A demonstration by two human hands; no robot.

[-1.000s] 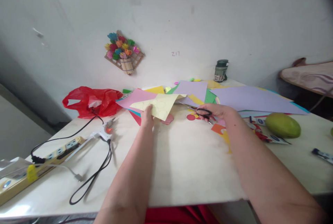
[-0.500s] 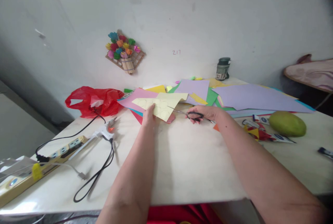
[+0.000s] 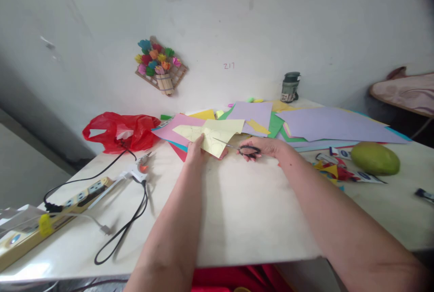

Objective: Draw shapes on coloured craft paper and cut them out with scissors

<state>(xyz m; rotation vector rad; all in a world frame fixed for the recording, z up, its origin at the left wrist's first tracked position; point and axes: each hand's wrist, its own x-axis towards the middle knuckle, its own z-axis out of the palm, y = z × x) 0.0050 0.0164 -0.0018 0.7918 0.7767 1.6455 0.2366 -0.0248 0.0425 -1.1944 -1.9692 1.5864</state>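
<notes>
My left hand (image 3: 196,145) pinches the near edge of a pale yellow sheet of paper (image 3: 227,128), thumb on top. Round pencil outlines show on the sheet. My right hand (image 3: 259,146) is closed round the black handles of a pair of scissors (image 3: 250,151). The metal blades point left and lie at the sheet's right part, their tip close to the drawn outlines. Beneath and behind the sheet lies pink paper (image 3: 176,126). How far the blades are apart is too small to tell.
Purple sheets (image 3: 339,124) and green paper spread along the back. On the left are a red plastic bag (image 3: 132,129), a glue gun (image 3: 139,171) with its cord, and a power strip (image 3: 74,204). A green fruit (image 3: 375,158) and a dark tumbler (image 3: 290,87) stand right.
My right hand and the scissors have moved slightly left, the blade tip farther over the yellow sheet. My left hand still grips the sheet. The view has shifted a little.
</notes>
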